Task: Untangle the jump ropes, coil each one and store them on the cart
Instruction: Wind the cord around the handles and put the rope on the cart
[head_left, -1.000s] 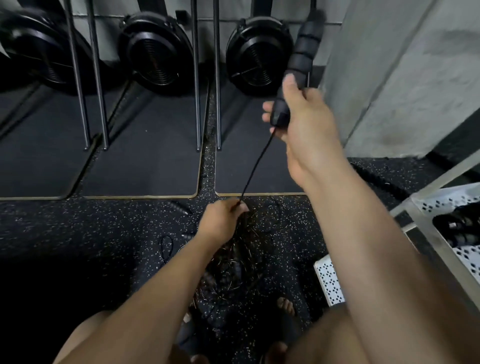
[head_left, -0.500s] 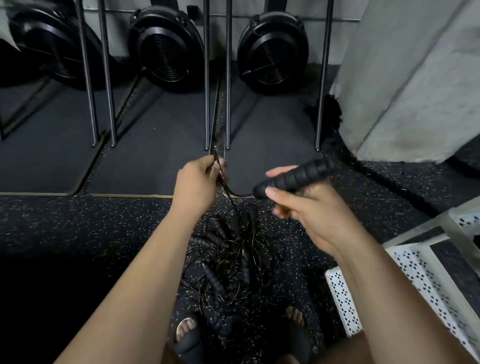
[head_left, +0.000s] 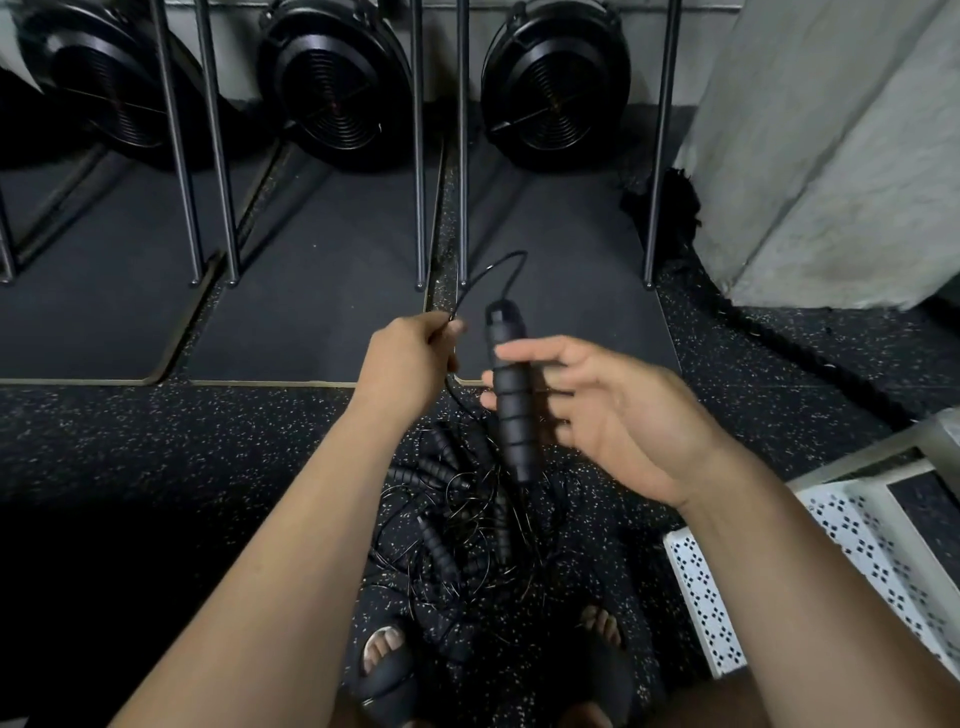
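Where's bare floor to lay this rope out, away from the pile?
Bare speckled floor lies left of the tangled ropes, bordered by the mats' edge. The mat beyond the left hand and right hand, between steel legs, is bare too. Crowded: the tangle fills the floor before the sandalled feet, and the white cart hems its right.

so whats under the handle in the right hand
Below the jump rope handle in the right hand lies a tangled pile of jump ropes on the speckled rubber floor. The handle's lower end covers part of the pile; what lies there cannot be seen.
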